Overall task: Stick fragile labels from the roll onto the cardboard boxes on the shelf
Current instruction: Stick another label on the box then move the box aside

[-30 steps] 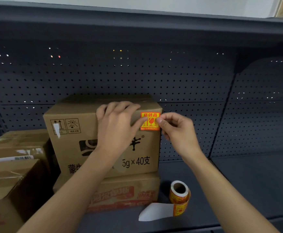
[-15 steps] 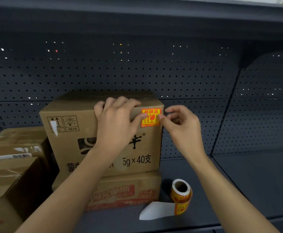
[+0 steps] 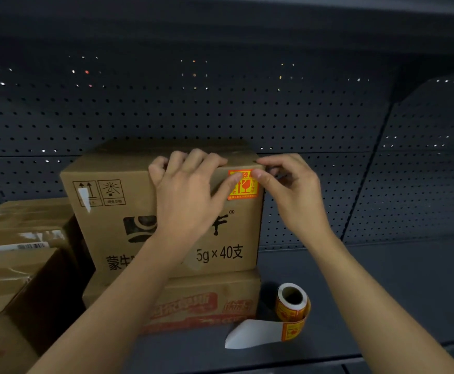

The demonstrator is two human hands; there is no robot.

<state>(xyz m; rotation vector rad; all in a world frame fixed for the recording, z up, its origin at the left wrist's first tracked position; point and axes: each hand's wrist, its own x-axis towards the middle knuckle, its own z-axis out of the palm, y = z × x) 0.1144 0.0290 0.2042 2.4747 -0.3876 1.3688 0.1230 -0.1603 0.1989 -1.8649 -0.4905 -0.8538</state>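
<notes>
A brown cardboard box (image 3: 117,220) with black print stands on a flatter red-printed box (image 3: 209,300) on the shelf. An orange-and-yellow fragile label (image 3: 243,186) sits on the upper right corner of its front face. My left hand (image 3: 188,195) lies flat over the box's top edge, its thumb pressing the label's left side. My right hand (image 3: 290,190) is at the box's right corner, thumb on the label's upper right edge and fingers curled behind the corner. The label roll (image 3: 292,303) stands on the shelf to the right of the lower box, with a white backing strip (image 3: 252,334) trailing forward.
More brown cardboard boxes (image 3: 18,255) are stacked at the left. The dark grey shelf board (image 3: 396,287) stretches to the right of the roll. A perforated back panel (image 3: 220,109) closes the rear, and an upper shelf hangs overhead.
My right thumb has slid up the label's right edge to its top corner. My left thumb stays on the label's left side. The view has shifted slightly.
</notes>
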